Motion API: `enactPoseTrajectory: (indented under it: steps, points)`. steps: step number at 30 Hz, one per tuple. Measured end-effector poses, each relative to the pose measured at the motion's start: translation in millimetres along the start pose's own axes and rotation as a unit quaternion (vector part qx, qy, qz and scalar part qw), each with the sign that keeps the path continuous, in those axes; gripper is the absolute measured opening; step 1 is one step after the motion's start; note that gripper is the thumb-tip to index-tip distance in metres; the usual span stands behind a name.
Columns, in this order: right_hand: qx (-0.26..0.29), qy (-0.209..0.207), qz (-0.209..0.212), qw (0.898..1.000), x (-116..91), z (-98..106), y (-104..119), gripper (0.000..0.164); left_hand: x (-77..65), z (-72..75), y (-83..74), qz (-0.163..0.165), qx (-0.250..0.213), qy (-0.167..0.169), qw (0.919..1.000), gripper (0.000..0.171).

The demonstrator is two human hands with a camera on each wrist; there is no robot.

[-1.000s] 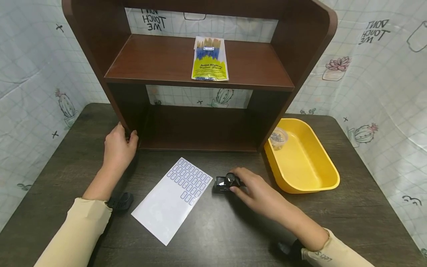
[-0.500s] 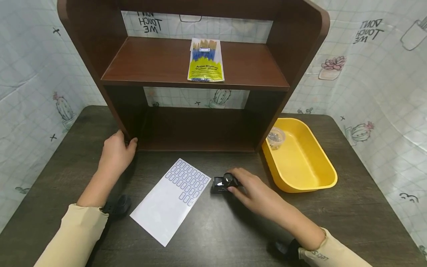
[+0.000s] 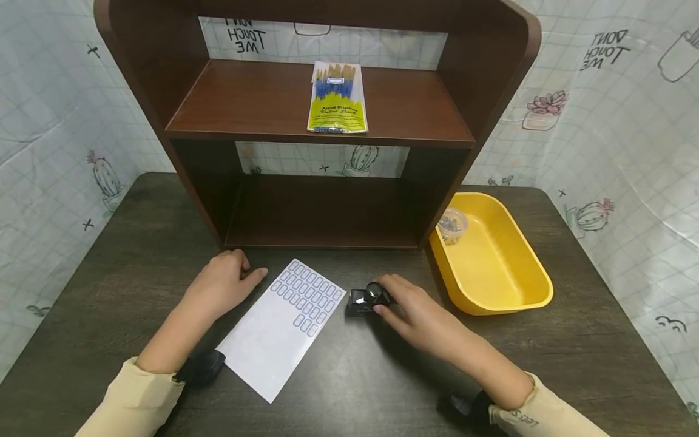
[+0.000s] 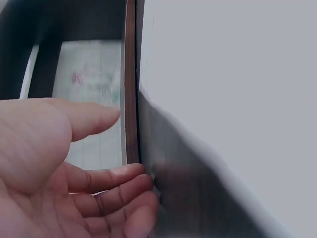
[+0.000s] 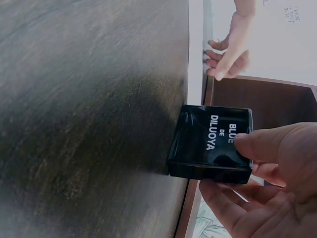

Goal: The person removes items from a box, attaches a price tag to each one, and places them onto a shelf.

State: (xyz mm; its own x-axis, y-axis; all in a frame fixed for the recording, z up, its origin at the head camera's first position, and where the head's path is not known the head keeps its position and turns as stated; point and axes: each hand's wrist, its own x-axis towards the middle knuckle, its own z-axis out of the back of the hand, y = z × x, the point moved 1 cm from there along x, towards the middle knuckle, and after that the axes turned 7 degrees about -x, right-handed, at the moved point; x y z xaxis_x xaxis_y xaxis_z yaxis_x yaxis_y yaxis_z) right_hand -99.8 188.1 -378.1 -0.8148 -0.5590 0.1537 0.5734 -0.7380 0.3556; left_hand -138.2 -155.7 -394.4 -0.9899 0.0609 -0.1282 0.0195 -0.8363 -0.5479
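The left hand (image 3: 221,285) has moved from the left side panel of the shelf unit (image 3: 240,100) to just in front of its left front corner; the right hand and the bottle have kept their place. The left hand holds nothing, its fingers loose and slightly bent; whether it touches the sheet of labels (image 3: 267,346), in front of the shelf unit, cannot be told. The right hand (image 3: 406,309) grips the black bottle (image 5: 213,141) between thumb and fingers, in front of the shelf unit towards its right. The bottle looks roughly upright; I cannot tell whether its base rests on the desk (image 3: 338,382).

The glossy bottle could slip or tip if the pinch loosens. It stands close beside the sheet's right corner, so a careless shift could shove or crease the paper. The left wrist strap seems to overlap the sheet's left corner and might drag it. The brush pack (image 3: 337,112) reaches the front edge of the shelf unit's upper board; a knock to the unit could slide it off. The yellow tray (image 3: 497,267), right of the unit, could be bumped by the right hand's knuckles, jarring the small tub (image 3: 452,224) inside.
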Motion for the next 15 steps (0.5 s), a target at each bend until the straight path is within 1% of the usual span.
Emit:
enactPoseTrajectory:
  steps: [4, 8, 11, 15]
  points:
    - [-0.002, 0.004, -0.003, 1.0, 0.0, 0.7, 0.1, 0.035, -7.4, -13.8, -16.3, 0.003, 0.024, 0.024, 0.9994, 0.057]
    - [-0.003, 0.005, -0.004, 1.0, 0.3, 0.8, 0.4, 0.035, -11.6, -22.8, -26.2, 0.006, 0.05, 0.043, 0.9978, 0.07]
    - [-0.001, 0.004, -0.003, 1.0, -0.4, 1.1, 0.3, 0.035, -12.5, -27.7, -30.6, 0.01, 0.062, 0.051, 0.9967, 0.072]
    - [0.007, 0.004, -0.003, 1.0, -1.0, 1.0, -0.4, 0.035, -13.1, -30.5, -33.2, 0.015, 0.064, 0.048, 0.9967, 0.068]
